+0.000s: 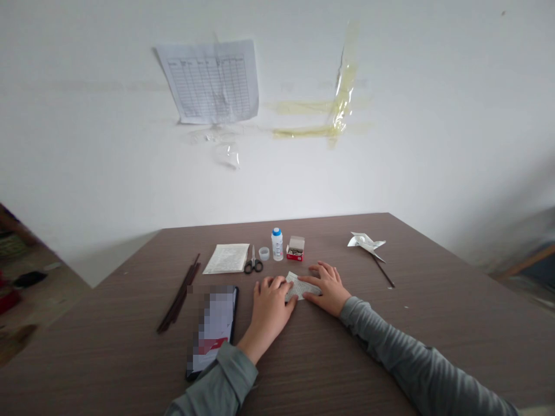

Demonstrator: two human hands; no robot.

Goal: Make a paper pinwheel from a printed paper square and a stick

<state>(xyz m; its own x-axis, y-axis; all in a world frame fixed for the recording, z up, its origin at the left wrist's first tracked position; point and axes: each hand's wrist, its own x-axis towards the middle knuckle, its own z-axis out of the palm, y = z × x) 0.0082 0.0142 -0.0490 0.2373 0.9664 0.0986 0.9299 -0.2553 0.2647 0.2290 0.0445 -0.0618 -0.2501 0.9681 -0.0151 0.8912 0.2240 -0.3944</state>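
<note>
A small folded piece of printed paper [302, 290] lies on the table between my two hands. My left hand [272, 303] rests over its left side, fingers bent and thumb apart along the lower edge. From the right, my right hand [328, 289] touches the same paper with index finger and thumb, its fingers spread. Neither hand is closed around the paper. Just beyond are black-handled scissors [254, 264], a small clear cup [264, 253], a white bottle with a blue cap [277, 245] and an open red box [295, 250] of small metal pieces.
A stack of printed paper [228, 258] sits left of the scissors. Thin dark sticks [180, 297] and a phone [214, 329] with a blurred screen lie on the left. A paper pinwheel [366, 244] on a stick lies at right. Behind the table [433, 312] rises a white wall.
</note>
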